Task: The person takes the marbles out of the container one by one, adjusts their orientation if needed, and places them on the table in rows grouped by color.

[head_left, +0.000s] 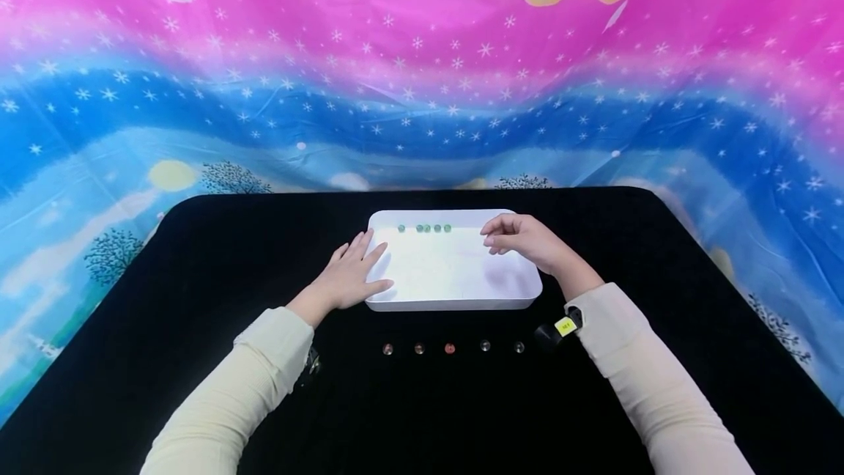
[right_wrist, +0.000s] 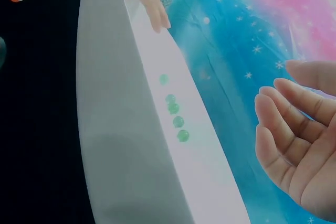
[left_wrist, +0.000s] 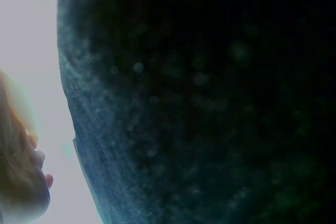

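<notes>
1. The right hand [head_left: 527, 240] hovers over the right part of the tray, its fingers loosely bent, the thumb just beside them; in the right wrist view the palm lies bare, so the hand is released.
2. The left hand [head_left: 347, 273] is spread flat-fingered over the tray's left edge, touching it and clasping nothing.
3. Between the 2 hands lies the white rectangular tray with rounded corners and a low wall [head_left: 435, 277], its long side facing the person.
4. In the tray, near its far edge, 5 small translucent green balls [head_left: 427, 229] stand in a row. The leftmost is set apart; the other 4 are closer together, with the 2nd and 3rd from the left so close that I cannot tell if they touch.
5. On the near side, outside the tray, 5 shiny round marbles form a spaced row: 3 reddish marbles [head_left: 420, 349] on the left and 2 clear greyish marbles [head_left: 485, 346] on the right.
6. Beyond the wrists are pale cream sleeves [head_left: 659, 380]; a black wrist device with a yellow label [head_left: 565, 326] sits at the right cuff.
7. Beneath everything is a black table surface [head_left: 409, 416], backed by a pink-and-blue snowflake-patterned cloth [head_left: 422, 86].
</notes>
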`<action>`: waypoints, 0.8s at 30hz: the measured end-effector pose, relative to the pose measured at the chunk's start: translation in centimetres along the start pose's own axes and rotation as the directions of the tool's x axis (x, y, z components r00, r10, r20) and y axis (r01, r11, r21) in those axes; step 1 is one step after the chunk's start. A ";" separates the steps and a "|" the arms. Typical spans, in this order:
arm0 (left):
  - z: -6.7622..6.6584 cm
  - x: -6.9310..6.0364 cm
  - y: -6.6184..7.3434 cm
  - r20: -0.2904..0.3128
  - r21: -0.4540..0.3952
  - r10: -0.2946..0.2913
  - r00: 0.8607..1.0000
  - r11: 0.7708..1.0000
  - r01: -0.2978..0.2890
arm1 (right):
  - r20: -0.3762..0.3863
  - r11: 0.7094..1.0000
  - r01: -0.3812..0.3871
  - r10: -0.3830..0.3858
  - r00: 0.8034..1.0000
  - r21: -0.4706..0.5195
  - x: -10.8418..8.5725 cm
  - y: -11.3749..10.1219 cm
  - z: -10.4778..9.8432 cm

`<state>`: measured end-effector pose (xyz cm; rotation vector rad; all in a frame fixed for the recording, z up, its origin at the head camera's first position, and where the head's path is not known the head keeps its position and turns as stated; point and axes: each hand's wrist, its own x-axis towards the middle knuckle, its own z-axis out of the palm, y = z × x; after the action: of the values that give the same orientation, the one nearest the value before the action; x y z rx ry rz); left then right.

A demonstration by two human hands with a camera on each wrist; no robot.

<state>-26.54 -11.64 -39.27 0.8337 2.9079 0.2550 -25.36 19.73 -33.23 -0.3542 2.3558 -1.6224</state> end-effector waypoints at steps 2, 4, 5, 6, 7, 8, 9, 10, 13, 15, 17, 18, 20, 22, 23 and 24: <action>0.0 0.0 0.1 0.010 -0.008 -0.001 1.000 1.000 0.001 | -0.003 1.000 -0.003 0.003 1.000 0.003 0.1 0.1 -0.1; -0.1 0.0 0.1 0.015 -0.010 -0.003 1.000 1.000 0.004 | -0.010 1.000 0.001 -0.001 1.000 0.001 0.2 0.1 -0.1; 0.0 0.0 0.1 0.015 -0.007 -0.003 1.000 1.000 0.004 | -0.014 1.000 0.004 -0.004 1.000 -0.003 0.3 0.1 -0.1; 0.0 0.0 0.1 0.017 -0.005 -0.004 1.000 1.000 0.004 | -0.016 1.000 0.006 -0.006 1.000 0.000 0.4 0.0 -0.1; 0.0 0.0 0.1 0.018 -0.003 -0.004 1.000 1.000 0.004 | -0.021 1.000 0.005 -0.005 1.000 -0.002 0.5 0.0 -0.1; 0.0 0.0 0.1 0.017 -0.003 -0.003 1.000 1.000 0.003 | -0.025 1.000 0.005 -0.005 1.000 -0.006 0.6 -0.1 -0.1; 0.0 0.0 0.1 0.017 0.000 -0.003 1.000 1.000 0.003 | -0.029 1.000 0.005 -0.005 1.000 -0.010 0.7 -0.1 -0.1; 0.0 0.0 0.1 0.016 0.001 -0.004 1.000 1.000 0.004 | -0.029 1.000 0.004 -0.004 1.000 -0.013 0.8 -0.2 -0.1; 0.0 -0.1 0.1 0.017 -0.003 -0.005 1.000 1.000 0.005 | -0.033 1.000 -0.009 0.008 0.999 -0.019 1.3 -0.5 0.0; -0.1 -0.1 0.1 0.016 -0.005 -0.003 1.000 1.000 0.003 | -0.033 1.000 -0.014 0.013 0.999 -0.027 1.6 -0.5 0.0; -0.1 -0.1 0.1 0.014 -0.006 -0.001 1.000 1.000 0.001 | -0.032 0.999 -0.018 0.017 0.999 -0.036 1.9 -0.5 0.0; -0.1 -0.1 0.1 0.014 -0.006 0.000 1.000 1.000 0.000 | -0.032 0.999 -0.019 0.018 0.999 -0.042 2.0 -0.5 0.0; -0.1 -0.1 0.1 0.012 -0.003 0.001 1.000 1.000 0.000 | -0.028 0.998 -0.020 0.019 0.999 -0.051 2.2 -0.6 0.0; -0.1 -0.1 0.1 0.012 -0.001 0.000 1.000 1.000 0.000 | -0.026 0.998 -0.023 0.022 0.999 -0.056 2.5 -0.6 0.0; -0.1 0.0 0.2 0.012 0.000 0.001 1.000 1.000 -0.001 | -0.025 0.998 -0.024 0.023 0.999 -0.061 2.6 -0.6 0.0; -0.1 0.0 0.2 0.012 -0.001 0.001 1.000 1.000 -0.001 | -0.027 0.998 -0.027 0.025 0.999 -0.061 2.7 -0.7 0.0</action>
<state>-26.45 -11.54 -39.18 0.8337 2.8962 0.2504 -27.85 18.59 -32.82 -0.3145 2.4239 -1.5553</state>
